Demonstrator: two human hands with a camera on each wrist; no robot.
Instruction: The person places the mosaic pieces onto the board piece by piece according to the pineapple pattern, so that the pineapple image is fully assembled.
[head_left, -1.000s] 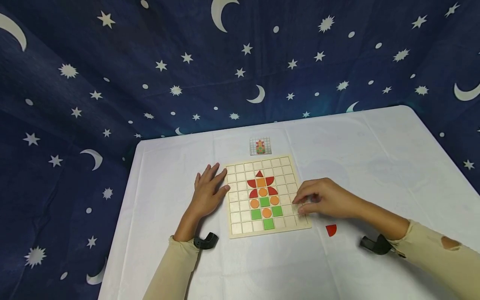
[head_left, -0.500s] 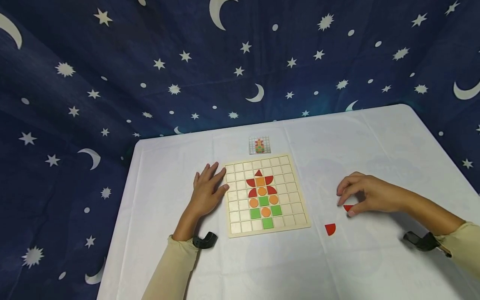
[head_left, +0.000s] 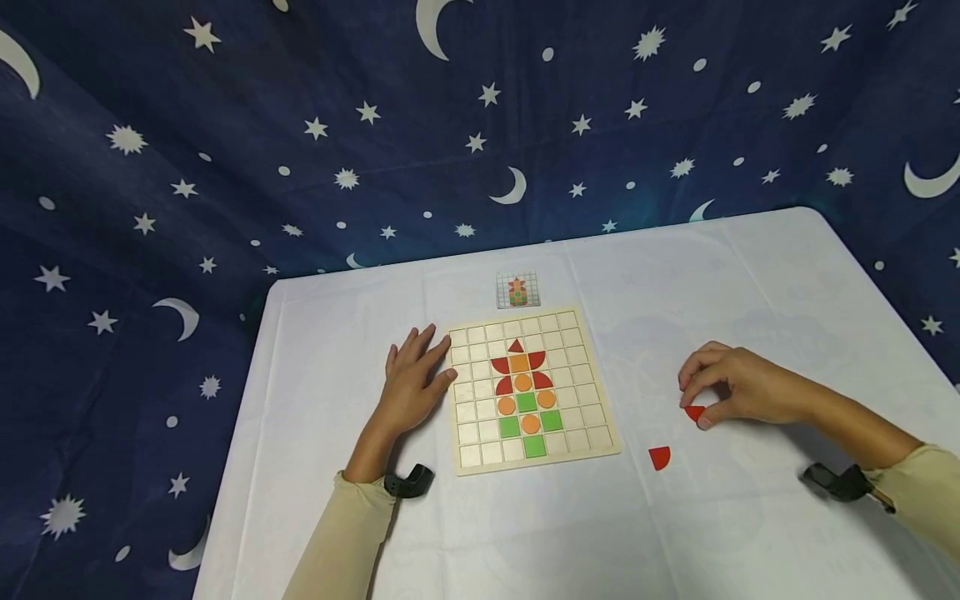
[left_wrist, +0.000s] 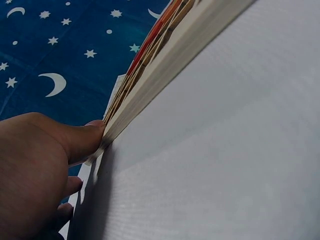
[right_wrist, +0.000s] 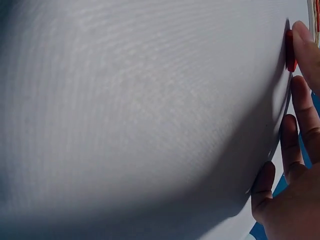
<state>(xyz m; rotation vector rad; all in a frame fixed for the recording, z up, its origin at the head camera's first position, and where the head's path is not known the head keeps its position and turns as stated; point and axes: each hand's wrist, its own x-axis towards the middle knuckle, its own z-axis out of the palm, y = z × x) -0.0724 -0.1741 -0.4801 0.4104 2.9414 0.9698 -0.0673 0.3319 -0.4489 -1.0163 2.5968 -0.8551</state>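
My left hand (head_left: 411, 387) rests at the left edge of a square wooden grid board (head_left: 585, 358), fingers spread; in the left wrist view its thumb (left_wrist: 82, 142) touches the board's side. My right hand (head_left: 742, 385), right of the board, pinches a red quarter-circle tile (head_left: 695, 413) by thumb and fingertips, low over the table. The right wrist view shows this tile (right_wrist: 290, 50) beside the thumb. A second red quarter-circle tile (head_left: 660, 457) lies between hand and board. On the board stand a red triangle (head_left: 516, 346), red quarter-circles, orange circles, an orange square (head_left: 519, 363) and green squares (head_left: 527, 402).
Behind the board lies a small pattern card (head_left: 518, 291) showing a similar coloured figure on a grid. A white cloth (head_left: 570, 533) covers the table. A dark blue curtain (head_left: 420, 108) with stars and moons hangs behind and to the left.
My right hand has left the board's right edge, moved right to the red quarter-circle tile and closed its thumb and fingers on it. My left hand stays at the board.
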